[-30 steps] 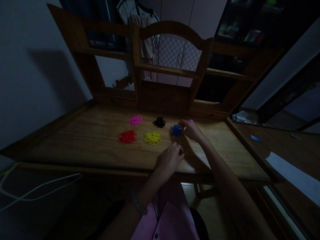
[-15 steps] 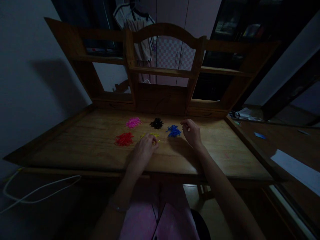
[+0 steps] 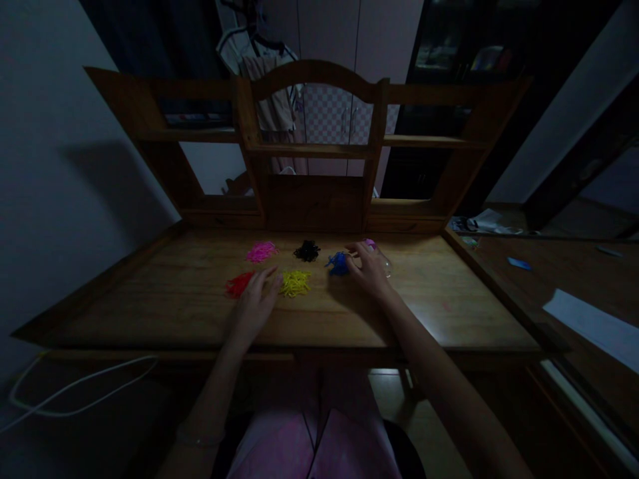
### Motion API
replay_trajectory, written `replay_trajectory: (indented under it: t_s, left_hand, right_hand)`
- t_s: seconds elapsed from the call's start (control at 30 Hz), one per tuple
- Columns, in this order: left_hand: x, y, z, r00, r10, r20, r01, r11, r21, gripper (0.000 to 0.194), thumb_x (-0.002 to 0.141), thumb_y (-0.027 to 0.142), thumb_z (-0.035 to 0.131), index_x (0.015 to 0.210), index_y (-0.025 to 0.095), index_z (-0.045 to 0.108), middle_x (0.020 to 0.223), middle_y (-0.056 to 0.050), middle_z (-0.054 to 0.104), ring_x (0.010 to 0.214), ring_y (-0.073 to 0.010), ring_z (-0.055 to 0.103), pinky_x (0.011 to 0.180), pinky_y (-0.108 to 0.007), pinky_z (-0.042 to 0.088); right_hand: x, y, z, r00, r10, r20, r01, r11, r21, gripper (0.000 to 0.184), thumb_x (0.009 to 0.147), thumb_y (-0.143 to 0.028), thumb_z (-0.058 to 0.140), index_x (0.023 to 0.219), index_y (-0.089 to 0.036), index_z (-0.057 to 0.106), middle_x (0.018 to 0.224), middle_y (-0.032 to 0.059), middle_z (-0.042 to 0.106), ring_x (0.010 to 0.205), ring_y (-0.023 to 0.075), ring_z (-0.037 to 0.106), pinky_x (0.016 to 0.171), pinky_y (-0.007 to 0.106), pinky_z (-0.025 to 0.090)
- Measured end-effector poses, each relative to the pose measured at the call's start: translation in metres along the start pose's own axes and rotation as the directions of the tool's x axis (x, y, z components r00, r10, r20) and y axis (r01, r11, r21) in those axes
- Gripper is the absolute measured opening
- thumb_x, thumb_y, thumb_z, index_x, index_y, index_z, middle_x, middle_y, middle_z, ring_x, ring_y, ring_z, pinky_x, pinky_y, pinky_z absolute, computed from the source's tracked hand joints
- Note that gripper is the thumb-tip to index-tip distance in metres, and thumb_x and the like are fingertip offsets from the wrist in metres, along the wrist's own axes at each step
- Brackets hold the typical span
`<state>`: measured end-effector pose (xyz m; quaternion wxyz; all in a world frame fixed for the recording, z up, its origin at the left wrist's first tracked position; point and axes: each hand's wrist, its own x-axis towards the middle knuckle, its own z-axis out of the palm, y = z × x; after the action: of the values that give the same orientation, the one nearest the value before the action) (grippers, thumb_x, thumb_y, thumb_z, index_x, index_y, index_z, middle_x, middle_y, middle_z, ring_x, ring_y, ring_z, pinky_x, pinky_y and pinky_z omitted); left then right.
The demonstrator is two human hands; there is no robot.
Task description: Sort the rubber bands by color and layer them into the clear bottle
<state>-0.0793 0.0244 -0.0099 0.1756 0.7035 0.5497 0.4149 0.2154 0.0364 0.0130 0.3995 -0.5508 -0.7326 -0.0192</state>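
Observation:
Five small heaps of coloured bands lie on the wooden desk (image 3: 150, 293): pink (image 3: 260, 251), black (image 3: 306, 250), blue (image 3: 338, 262), yellow (image 3: 295, 283) and red (image 3: 236, 284). My left hand (image 3: 255, 303) lies on the desk with fingers stretched out, between the red and yellow heaps, partly over the red one. My right hand (image 3: 368, 268) rests just right of the blue heap, fingertips touching it; its fingers are curled, and what they hold is too dark to make out. A small clear container with a pink top (image 3: 383, 263) sits behind that hand.
A wooden hutch with shelves (image 3: 309, 150) rises along the desk's back edge. A second table at the right carries white paper (image 3: 589, 326) and a blue scrap (image 3: 519, 263). A white cable (image 3: 74, 386) loops below the desk's left front edge.
My left hand moved left, from the desk's front middle across the yellow heap to the red one, and its fingers spread. My right hand lifted off the blue heap, then came back to it.

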Motion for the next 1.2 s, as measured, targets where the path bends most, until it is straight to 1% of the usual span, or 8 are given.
replay_trajectory:
  t_s: [0.13, 0.27, 0.5, 0.67, 0.77, 0.9, 1.0, 1.2]
  left_hand:
    - [0.017, -0.003, 0.013, 0.993, -0.003, 0.122, 0.008, 0.999, -0.035, 0.053, 0.093, 0.055, 0.042, 0.135, 0.023, 0.049, 0.140, -0.010, 0.052, 0.132, -0.0239, 0.046, 0.112, -0.041, 0.033]
    - [0.040, -0.009, 0.025, 0.964, -0.043, 0.262, 0.067, 0.994, -0.082, 0.058, 0.092, 0.061, 0.038, 0.130, 0.021, 0.055, 0.141, -0.010, 0.053, 0.134, -0.0257, 0.045, 0.115, -0.041, 0.028]
    - [0.045, -0.020, 0.027, 0.922, 0.009, 0.386, 0.150, 0.914, -0.378, 0.058, 0.092, 0.061, 0.037, 0.121, 0.020, 0.065, 0.131, -0.007, 0.062, 0.125, -0.0248, 0.054, 0.111, -0.039, 0.036]
    - [0.052, -0.007, 0.035, 0.906, 0.033, 0.423, 0.164, 0.893, -0.419, 0.056, 0.090, 0.059, 0.043, 0.118, 0.018, 0.067, 0.129, -0.010, 0.064, 0.122, -0.0267, 0.057, 0.109, -0.040, 0.037]
    - [0.057, 0.000, 0.043, 0.908, 0.062, 0.413, 0.139, 0.888, -0.439, 0.052, 0.089, 0.056, 0.047, 0.112, 0.016, 0.070, 0.123, -0.011, 0.067, 0.119, -0.0270, 0.059, 0.109, -0.040, 0.037]
    - [0.057, 0.003, 0.046, 0.900, 0.052, 0.432, 0.182, 0.856, -0.483, 0.053, 0.089, 0.056, 0.046, 0.099, 0.013, 0.075, 0.107, -0.011, 0.074, 0.104, -0.0266, 0.066, 0.101, -0.040, 0.044]
    - [0.055, 0.004, 0.044, 0.884, 0.042, 0.466, 0.227, 0.832, -0.506, 0.053, 0.089, 0.056, 0.047, 0.093, 0.012, 0.076, 0.098, -0.012, 0.075, 0.094, -0.0259, 0.069, 0.094, -0.039, 0.048]
    - [0.053, 0.008, 0.037, 0.872, 0.016, 0.488, 0.272, 0.814, -0.513, 0.056, 0.089, 0.057, 0.046, 0.089, 0.011, 0.078, 0.089, -0.013, 0.076, 0.086, -0.0266, 0.071, 0.087, -0.039, 0.051]
  right_hand:
    - [-0.002, 0.002, 0.020, 0.993, 0.044, 0.110, -0.042, 0.999, -0.017, 0.048, 0.094, -0.046, 0.047, 0.132, -0.016, 0.049, 0.130, 0.0142, 0.056, 0.121, 0.0264, 0.050, 0.105, 0.040, 0.035]
    - [-0.004, 0.006, 0.038, 0.978, 0.092, 0.187, -0.080, 0.994, -0.072, 0.064, 0.093, -0.056, 0.045, 0.140, -0.013, 0.040, 0.140, 0.0177, 0.047, 0.131, 0.0284, 0.043, 0.110, 0.041, 0.030]
    - [-0.002, 0.012, 0.040, 0.960, 0.152, 0.237, -0.149, 0.988, -0.032, 0.057, 0.094, -0.052, 0.042, 0.138, -0.015, 0.043, 0.132, 0.0147, 0.055, 0.123, 0.0249, 0.050, 0.105, 0.038, 0.036]
    - [0.006, 0.012, 0.044, 0.964, 0.012, 0.265, -0.002, 0.999, -0.037, 0.064, 0.091, -0.053, 0.049, 0.143, -0.017, 0.039, 0.145, 0.0142, 0.044, 0.133, 0.0262, 0.042, 0.111, 0.039, 0.029]
    - [0.014, 0.011, 0.049, 0.954, -0.029, 0.299, 0.049, 0.997, -0.060, 0.072, 0.083, -0.059, 0.059, 0.141, -0.019, 0.044, 0.145, 0.0144, 0.044, 0.131, 0.0296, 0.042, 0.109, 0.043, 0.030]
    - [0.021, 0.014, 0.054, 0.960, -0.087, 0.268, 0.073, 0.995, 0.062, 0.044, 0.083, -0.051, 0.063, 0.117, -0.022, 0.064, 0.123, 0.0091, 0.062, 0.113, 0.0246, 0.056, 0.099, 0.037, 0.039]
    - [0.022, 0.021, 0.056, 0.963, -0.138, 0.231, 0.094, 0.977, 0.190, 0.024, 0.085, -0.040, 0.063, 0.099, -0.022, 0.070, 0.105, 0.0064, 0.067, 0.101, 0.0209, 0.060, 0.093, 0.035, 0.043]
    - [0.023, 0.028, 0.058, 0.972, -0.101, 0.211, 0.038, 0.958, 0.283, 0.017, 0.082, -0.034, 0.065, 0.088, -0.019, 0.071, 0.090, 0.0053, 0.068, 0.086, 0.0194, 0.061, 0.083, 0.034, 0.046]
